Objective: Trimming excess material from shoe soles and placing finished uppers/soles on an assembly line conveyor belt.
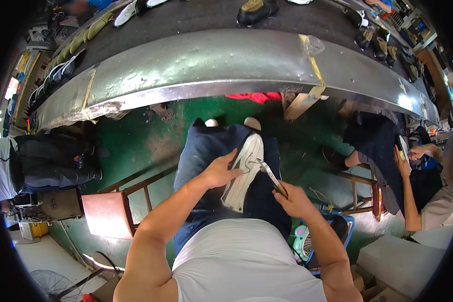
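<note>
A white shoe [246, 173] lies lengthwise on my thighs, its pale underside up, toe end pointing away from me. My left hand [221, 170] grips its left edge, thumb resting across the underside. A thin dark cord-like strand [248, 166] curves over the middle of it. In my right hand [292, 198] is a hand tool [270, 174] with a silver metal shaft and a dark, yellowish handle; it looks like pliers, though its jaws are too small to make out. The tip touches or hovers at the shoe's right edge, and which of the two I cannot tell.
A metal-edged conveyor bench [206, 55] crosses ahead, bearing several shoes. A brown stool [105, 214] stands at left, a blue crate [345, 226] with a mint-green fan [302, 241] at right. Another person [430, 176] sits at far right, handling a shoe; someone else [50, 161] is at far left.
</note>
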{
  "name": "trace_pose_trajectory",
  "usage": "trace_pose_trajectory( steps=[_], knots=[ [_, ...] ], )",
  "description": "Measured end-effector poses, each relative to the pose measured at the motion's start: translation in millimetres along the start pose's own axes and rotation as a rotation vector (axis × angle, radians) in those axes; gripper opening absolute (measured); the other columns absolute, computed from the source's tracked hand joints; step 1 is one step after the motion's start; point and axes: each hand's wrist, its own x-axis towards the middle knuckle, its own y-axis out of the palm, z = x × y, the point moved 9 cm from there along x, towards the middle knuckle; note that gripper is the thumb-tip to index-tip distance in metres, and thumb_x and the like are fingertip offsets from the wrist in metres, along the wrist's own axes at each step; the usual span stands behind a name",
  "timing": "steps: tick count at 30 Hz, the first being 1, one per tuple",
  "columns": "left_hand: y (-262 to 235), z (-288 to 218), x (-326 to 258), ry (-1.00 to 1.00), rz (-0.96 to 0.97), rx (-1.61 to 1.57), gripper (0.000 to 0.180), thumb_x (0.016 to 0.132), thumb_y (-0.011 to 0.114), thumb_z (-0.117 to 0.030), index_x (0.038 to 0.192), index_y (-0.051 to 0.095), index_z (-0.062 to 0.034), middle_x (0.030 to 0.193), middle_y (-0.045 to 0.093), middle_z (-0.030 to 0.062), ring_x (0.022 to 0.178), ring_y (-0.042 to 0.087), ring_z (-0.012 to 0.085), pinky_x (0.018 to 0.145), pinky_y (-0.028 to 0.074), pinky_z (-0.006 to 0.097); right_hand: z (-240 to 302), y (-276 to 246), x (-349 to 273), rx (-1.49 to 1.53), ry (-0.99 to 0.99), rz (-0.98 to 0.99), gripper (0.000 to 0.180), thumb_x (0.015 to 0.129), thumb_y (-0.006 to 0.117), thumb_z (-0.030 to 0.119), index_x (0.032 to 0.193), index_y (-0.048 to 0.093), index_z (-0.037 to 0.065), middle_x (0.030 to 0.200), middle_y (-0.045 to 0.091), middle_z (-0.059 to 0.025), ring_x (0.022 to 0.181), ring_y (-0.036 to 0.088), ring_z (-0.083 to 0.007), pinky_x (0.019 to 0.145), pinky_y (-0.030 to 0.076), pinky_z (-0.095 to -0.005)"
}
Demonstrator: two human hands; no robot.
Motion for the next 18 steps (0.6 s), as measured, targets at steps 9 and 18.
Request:
trace_pose_trajectory(
  steps=[9, 18],
  knots=[
    [-5.7, -49.4, -27.5, 0.14, -0.345, 0.547, 0.022, 0.091, 0.059, -0.019, 0.076, 0.061, -0.0031, 0.067, 0.067, 0.019, 0.062, 0.067, 0.0405, 0.062, 0.055, 0.05, 20.0, 11.5, 34.3, -0.165, 0.133, 0.373, 0.033, 0.094, 0.06, 0.022, 0.116, 0.058, -0.003, 0.09, 0.068, -0.0196, 0.082, 0.068, -0.0345, 0.074, 0.055, -0.0396],
    [-4.0, 2.7, -13.6, -0.013, -0.405, 0.065, 0.033, 0.097, 0.06, -0.034, 0.102, 0.066, -0.0017, 0.086, 0.069, 0.0194, 0.083, 0.069, 0.0312, 0.077, 0.053, 0.041, 40.8, 0.4, 70.8, -0.321, 0.295, 0.61, 0.026, 0.098, 0.056, 0.023, 0.099, 0.062, -0.002, 0.087, 0.068, -0.0169, 0.08, 0.069, -0.0285, 0.071, 0.054, -0.0415]
  ],
)
